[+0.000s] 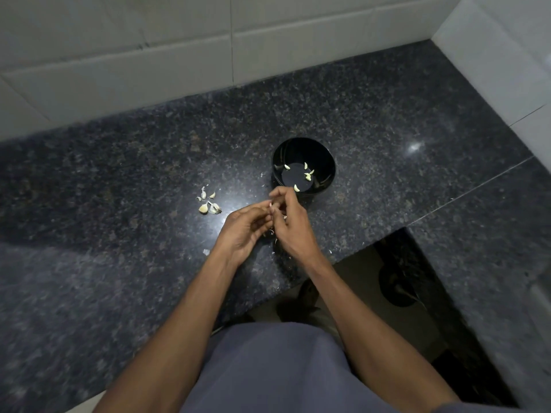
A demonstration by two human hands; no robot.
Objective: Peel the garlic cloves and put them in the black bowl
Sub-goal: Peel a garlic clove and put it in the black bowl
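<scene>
A black bowl [303, 150] stands on the dark granite counter [119, 174] with several peeled cloves [307, 175] on its bottom. Just in front of it, my left hand [243, 229] and my right hand [290, 223] meet above the counter. Between their fingertips they pinch a small garlic clove [271, 205], of which only a pale tip shows. Left of the hands lies a small heap of unpeeled cloves and skins [208, 204].
Bits of papery skin [206, 251] lie scattered on the counter around my hands. White tiled walls [149, 70] close off the back and right side. The counter's front edge steps back at lower right, over a dark floor with a round drain [398, 289].
</scene>
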